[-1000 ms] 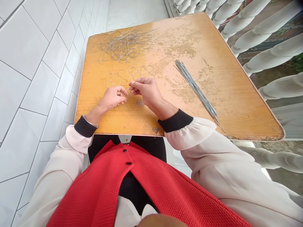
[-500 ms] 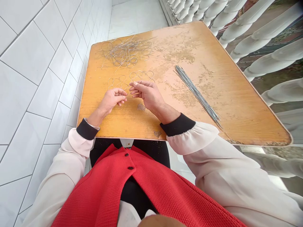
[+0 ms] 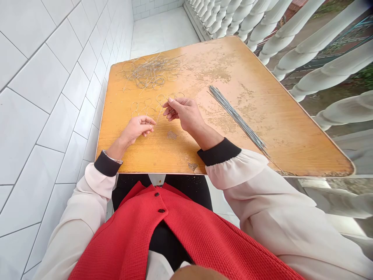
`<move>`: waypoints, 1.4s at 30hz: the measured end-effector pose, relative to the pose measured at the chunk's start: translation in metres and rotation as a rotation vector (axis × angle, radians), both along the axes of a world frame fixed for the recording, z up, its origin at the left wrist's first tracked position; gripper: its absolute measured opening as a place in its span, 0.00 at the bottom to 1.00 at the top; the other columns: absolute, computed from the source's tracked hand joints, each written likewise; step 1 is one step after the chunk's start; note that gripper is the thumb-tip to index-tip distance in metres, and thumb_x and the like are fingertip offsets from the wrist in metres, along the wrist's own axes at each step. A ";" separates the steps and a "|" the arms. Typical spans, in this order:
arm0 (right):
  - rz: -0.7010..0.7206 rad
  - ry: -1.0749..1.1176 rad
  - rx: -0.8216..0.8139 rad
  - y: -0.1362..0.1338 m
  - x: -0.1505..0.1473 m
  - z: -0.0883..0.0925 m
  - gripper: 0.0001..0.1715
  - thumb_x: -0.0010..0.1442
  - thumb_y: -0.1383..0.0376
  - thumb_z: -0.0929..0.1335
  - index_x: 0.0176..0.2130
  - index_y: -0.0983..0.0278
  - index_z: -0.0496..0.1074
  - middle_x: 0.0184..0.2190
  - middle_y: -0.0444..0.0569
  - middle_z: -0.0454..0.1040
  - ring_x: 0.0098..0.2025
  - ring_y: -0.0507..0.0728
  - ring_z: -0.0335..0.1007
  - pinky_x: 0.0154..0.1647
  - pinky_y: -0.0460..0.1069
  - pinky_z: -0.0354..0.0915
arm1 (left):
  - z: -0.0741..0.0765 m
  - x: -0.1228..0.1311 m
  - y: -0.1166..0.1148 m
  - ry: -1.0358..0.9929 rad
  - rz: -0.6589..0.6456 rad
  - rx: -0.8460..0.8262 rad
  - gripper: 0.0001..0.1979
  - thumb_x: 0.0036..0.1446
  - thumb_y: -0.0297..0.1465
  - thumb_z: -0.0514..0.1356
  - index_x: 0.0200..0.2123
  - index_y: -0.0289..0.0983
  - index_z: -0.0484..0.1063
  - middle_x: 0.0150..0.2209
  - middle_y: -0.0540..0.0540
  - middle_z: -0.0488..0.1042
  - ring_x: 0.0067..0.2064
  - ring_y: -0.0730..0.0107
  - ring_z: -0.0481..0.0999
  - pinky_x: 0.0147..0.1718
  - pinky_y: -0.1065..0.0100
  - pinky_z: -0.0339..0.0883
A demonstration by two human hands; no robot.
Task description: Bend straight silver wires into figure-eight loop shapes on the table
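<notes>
left hand [image 3: 135,130] curled, fingertips pinching a wire [image 3: 157,118]; right hand [image 3: 185,114] raised just beside it over the table [image 3: 291,147], fingers loosely open, gripping nothing.

Running down the left side, a white tiled wall [image 3: 43,97]; stretching ahead, a pale tiled floor [image 3: 163,31]. Lining the right, white balusters [image 3: 320,42], with daylight coming through. Sitting in the middle, a worn orange wooden table [image 3: 279,132].

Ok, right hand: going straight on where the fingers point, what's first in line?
Probably the thin wire rising from the left hand, its tip just beside the right hand's fingertips. Beyond it, the bent wire hooks on the tabletop. Height is hard to judge here.
</notes>
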State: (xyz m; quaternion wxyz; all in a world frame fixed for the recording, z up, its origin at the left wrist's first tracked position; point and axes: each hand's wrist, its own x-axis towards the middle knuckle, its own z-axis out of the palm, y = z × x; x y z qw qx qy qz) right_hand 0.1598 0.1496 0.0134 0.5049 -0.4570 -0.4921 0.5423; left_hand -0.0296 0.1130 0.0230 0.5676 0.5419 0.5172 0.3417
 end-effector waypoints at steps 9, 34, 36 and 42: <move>-0.031 0.004 -0.042 -0.001 -0.003 -0.005 0.22 0.64 0.51 0.73 0.27 0.63 0.72 0.19 0.45 0.73 0.18 0.49 0.67 0.22 0.44 0.65 | -0.006 0.001 0.000 -0.119 -0.059 -0.002 0.07 0.57 0.22 0.64 0.40 0.33 0.72 0.34 0.47 0.83 0.33 0.77 0.82 0.30 0.76 0.68; -0.040 0.009 -0.034 -0.004 0.000 -0.001 0.22 0.69 0.52 0.69 0.29 0.64 0.73 0.22 0.46 0.76 0.21 0.48 0.68 0.24 0.43 0.67 | -0.009 -0.005 0.002 -0.106 -0.079 0.014 0.10 0.62 0.23 0.62 0.47 0.32 0.74 0.31 0.48 0.82 0.31 0.77 0.82 0.28 0.77 0.70; -0.039 -0.001 -0.009 -0.005 -0.002 0.000 0.22 0.69 0.52 0.69 0.29 0.64 0.73 0.21 0.45 0.75 0.20 0.48 0.67 0.23 0.43 0.65 | -0.011 -0.005 0.004 -0.091 -0.071 0.011 0.07 0.64 0.25 0.61 0.46 0.32 0.75 0.30 0.48 0.82 0.29 0.78 0.81 0.27 0.78 0.69; -0.020 -0.044 0.045 -0.006 -0.006 -0.004 0.22 0.71 0.55 0.68 0.28 0.63 0.72 0.15 0.42 0.69 0.14 0.48 0.59 0.17 0.44 0.57 | -0.012 0.001 0.003 -0.069 0.030 0.024 0.04 0.65 0.24 0.60 0.41 0.31 0.76 0.27 0.49 0.80 0.26 0.79 0.80 0.24 0.79 0.66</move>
